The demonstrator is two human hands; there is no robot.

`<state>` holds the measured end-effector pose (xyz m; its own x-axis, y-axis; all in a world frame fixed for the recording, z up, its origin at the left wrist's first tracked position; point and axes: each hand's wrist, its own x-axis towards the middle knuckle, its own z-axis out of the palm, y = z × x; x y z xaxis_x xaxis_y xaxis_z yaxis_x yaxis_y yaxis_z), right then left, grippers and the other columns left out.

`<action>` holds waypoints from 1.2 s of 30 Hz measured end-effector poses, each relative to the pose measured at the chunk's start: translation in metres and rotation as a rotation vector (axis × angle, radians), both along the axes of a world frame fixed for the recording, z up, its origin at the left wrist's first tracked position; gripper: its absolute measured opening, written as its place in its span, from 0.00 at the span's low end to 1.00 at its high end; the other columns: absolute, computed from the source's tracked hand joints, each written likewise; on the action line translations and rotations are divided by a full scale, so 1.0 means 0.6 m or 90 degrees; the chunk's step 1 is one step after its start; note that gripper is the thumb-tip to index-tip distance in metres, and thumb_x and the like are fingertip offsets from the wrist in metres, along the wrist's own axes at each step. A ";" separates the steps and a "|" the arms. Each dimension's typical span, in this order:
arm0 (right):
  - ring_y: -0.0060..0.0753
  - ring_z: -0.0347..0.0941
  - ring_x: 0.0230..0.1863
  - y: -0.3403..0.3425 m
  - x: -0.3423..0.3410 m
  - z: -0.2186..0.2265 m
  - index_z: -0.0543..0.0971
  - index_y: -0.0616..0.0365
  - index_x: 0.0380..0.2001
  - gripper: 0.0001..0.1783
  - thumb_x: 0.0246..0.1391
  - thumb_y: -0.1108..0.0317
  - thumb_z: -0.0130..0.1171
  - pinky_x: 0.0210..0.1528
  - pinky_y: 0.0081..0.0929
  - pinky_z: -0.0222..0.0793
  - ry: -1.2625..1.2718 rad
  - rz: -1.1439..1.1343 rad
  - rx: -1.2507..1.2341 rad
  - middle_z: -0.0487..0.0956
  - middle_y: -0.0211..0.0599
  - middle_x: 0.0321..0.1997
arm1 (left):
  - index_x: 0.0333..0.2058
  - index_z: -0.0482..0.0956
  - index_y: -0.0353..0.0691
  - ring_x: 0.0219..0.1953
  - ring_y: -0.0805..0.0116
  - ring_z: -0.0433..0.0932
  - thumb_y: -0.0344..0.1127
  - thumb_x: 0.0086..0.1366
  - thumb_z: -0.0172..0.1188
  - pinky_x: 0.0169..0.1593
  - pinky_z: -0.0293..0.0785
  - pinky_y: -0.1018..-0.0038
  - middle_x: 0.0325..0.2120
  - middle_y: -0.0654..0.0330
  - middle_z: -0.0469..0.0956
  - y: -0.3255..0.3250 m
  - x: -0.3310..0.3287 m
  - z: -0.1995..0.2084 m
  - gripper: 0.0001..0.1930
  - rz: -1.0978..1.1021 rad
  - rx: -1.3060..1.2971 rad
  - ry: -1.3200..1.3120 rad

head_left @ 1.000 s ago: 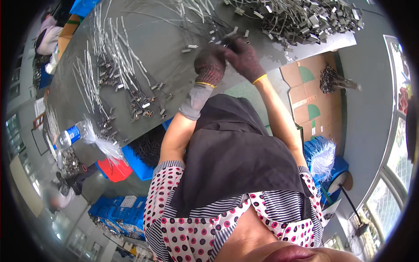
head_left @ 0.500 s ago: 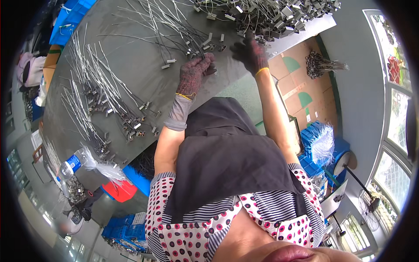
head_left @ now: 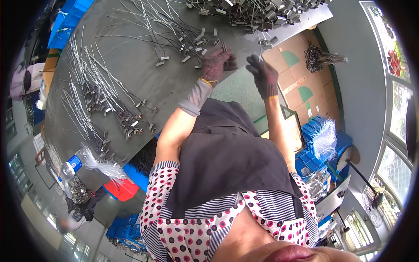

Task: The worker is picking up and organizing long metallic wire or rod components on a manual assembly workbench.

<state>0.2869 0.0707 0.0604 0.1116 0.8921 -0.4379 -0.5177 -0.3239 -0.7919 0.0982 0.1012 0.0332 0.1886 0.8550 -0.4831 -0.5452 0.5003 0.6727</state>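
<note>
My left hand (head_left: 215, 66), in a dark reddish knit glove, is closed at the table's near edge. Short dark cable ends (head_left: 224, 44) stick up from its fingers; the rest of what it grips is hidden. To its right, my right hand (head_left: 264, 77) wears a matching glove, its fingers stretched out and slightly blurred. Just beyond those fingertips lies a small metal-cased connector (head_left: 269, 42) with a thin wire. Left of my hands, several cables with metal connectors (head_left: 185, 58) are spread on the dark table (head_left: 131, 56).
A large heap of connectors (head_left: 270, 15) covers the far side on a white sheet (head_left: 312, 19). More cable bundles (head_left: 104, 78) lie at the left. A plastic bottle (head_left: 72, 166) is by the left edge. Cardboard (head_left: 297, 65) and blue crates (head_left: 312, 131) stand at the right.
My left hand has moved right, toward the near edge. My right hand has come back from the heap toward me, and a connector now lies apart at the heap's near side.
</note>
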 end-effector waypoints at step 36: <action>0.23 0.69 0.19 -0.368 0.178 -0.067 0.79 0.65 0.23 0.21 0.53 0.55 0.66 0.23 0.26 0.64 -0.490 0.192 -0.293 0.75 0.33 0.18 | 0.47 0.76 0.34 0.40 0.53 0.82 0.36 0.71 0.55 0.45 0.82 0.52 0.39 0.51 0.81 -0.068 0.021 0.015 0.13 0.034 0.067 -0.071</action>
<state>0.3936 -0.1504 0.0200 0.3093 0.6885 -0.6560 0.2502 -0.7244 -0.6423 0.1110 0.0603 0.0422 0.1895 0.9101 -0.3685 -0.6434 0.3986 0.6536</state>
